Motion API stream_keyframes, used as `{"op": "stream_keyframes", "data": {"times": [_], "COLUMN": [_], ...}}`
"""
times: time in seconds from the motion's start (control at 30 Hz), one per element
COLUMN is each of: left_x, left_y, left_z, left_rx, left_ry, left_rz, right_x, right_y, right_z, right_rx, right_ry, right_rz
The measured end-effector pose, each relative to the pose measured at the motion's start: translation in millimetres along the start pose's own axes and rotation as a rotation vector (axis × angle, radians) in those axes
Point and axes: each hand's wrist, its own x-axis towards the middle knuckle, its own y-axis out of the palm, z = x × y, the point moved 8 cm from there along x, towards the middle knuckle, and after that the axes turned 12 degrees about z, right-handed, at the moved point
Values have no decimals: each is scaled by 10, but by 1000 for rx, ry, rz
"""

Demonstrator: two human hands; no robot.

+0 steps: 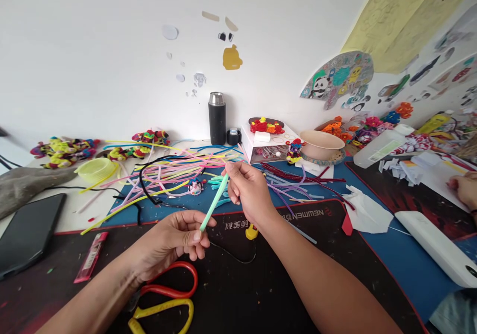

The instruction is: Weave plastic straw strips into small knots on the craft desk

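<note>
A light green pipe cleaner (215, 203) is stretched slantwise between my two hands above the black mat. My left hand (182, 234) pinches its lower end between thumb and fingers. The upper end is gripped by the closed fingers of my right hand (248, 187). Under my left wrist lie scissors with one red handle and one yellow handle (193, 314); my forearm hides their blades. Behind the hands, a bundle of pink, yellow and purple pipe cleaners (179, 167) spreads across the table, with several bent turquoise ones (219, 182) close to my right hand.
A phone (32, 232) and a red packet (91, 257) lie left. A black thermos (216, 120), a white box (257, 140) and a beige bowl (322, 144) stand along the wall. To the right are a crumpled tissue (367, 212), a white device (439, 249) and another person's hand (464, 190).
</note>
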Motion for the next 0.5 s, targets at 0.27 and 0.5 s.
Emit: {"op": "stream_keyframes", "data": {"times": [0.27, 0.5], "left_x": [-24, -33], "left_y": [-36, -33], "left_z": [-74, -51], "left_rx": [-17, -81], "left_ry": [68, 61], "left_rz": [-60, -6], "right_x": [9, 8], "right_y": [-6, -25], "right_z": [-27, -19], "right_rx": [22, 3], "right_ry": [2, -6], "right_rz": [10, -7]}}
